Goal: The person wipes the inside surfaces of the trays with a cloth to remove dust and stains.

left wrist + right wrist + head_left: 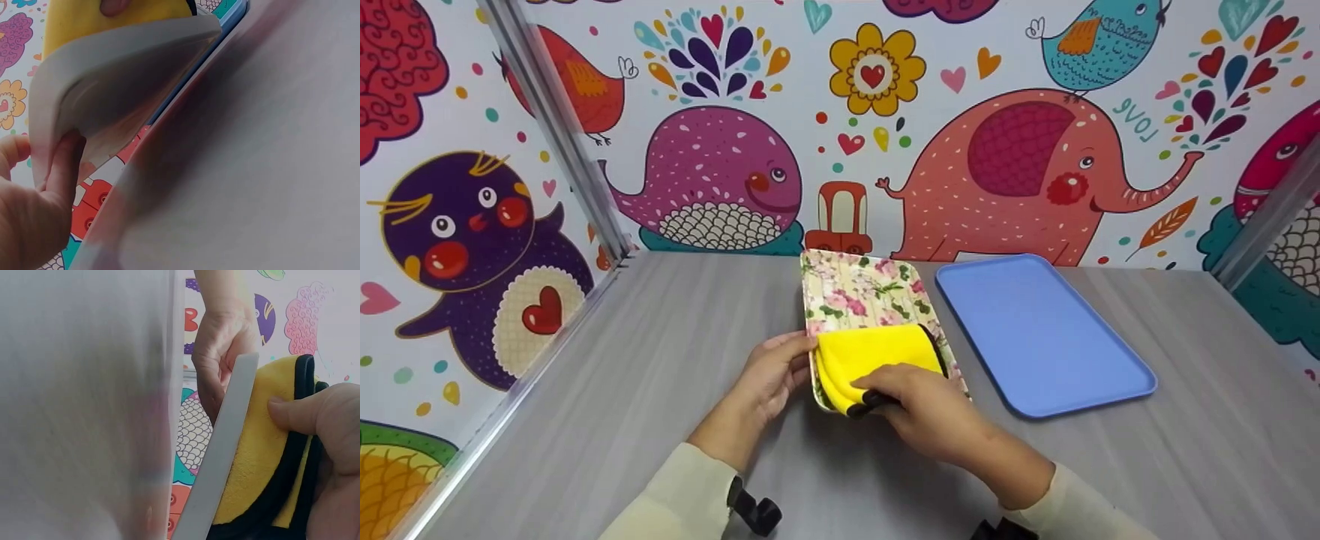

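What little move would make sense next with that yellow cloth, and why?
Probably sliding the yellow cloth toward the flowered tray's far end, as if wiping it. The right hand grips the cloth over the tray's near part, the far part lies uncovered, and the left hand holds the tray's left edge, which should steady it.

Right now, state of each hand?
Left hand: closed, gripping the floral tray by its edge.
Right hand: closed, pinching the yellow cloth at its black-trimmed edge.

Cartoon-printed walls [840,105] edge a grey, apparently wood-grained tabletop [675,337].
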Available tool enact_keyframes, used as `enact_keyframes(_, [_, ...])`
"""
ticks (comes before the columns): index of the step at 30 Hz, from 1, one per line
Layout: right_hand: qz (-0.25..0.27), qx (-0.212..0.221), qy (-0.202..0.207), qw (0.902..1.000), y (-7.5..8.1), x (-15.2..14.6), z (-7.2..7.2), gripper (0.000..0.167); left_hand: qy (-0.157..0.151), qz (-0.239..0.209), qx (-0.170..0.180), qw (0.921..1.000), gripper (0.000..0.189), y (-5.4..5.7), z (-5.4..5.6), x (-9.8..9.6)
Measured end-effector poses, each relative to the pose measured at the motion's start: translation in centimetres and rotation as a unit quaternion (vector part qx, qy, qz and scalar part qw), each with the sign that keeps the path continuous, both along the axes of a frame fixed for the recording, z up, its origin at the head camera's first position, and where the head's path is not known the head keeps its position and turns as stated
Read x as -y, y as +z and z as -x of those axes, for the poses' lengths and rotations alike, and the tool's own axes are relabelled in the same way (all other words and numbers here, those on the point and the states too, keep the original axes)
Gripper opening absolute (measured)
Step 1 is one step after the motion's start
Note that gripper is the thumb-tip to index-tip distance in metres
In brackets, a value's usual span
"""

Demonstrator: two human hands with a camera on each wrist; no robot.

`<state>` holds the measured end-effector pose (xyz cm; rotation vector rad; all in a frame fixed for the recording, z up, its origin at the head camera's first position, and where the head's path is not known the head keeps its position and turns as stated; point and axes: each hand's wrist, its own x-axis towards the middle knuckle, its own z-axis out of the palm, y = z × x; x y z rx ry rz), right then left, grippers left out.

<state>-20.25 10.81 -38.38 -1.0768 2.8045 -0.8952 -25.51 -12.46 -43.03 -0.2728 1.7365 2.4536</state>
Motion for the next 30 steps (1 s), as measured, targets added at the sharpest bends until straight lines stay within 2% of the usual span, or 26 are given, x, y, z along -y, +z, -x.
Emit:
enact_keyframes(12, [-0.083, -0.056, 0.021, 0.9947, -0.14, 0.20, -0.30, 0.038, -0.006, 0.000, -0.010, 0.9999, 0.038, 0.06, -0.21, -0.22])
enact_keyframes(18, [-0.123, -0.059, 0.026, 0.9904, 0.15, 0.04, -0.14, 0.048, -0.007, 0.008, -0.010, 0.9999, 0.039, 0.08, -0.38, -0.39])
enact_keyframes(30, [-0.139, -0.090, 0.028, 0.9859, -0.03, -0.66, 0.42, 0.049, -0.013, 0.010, -0.015, 0.9997, 0.038, -0.04, -0.44, -0.72])
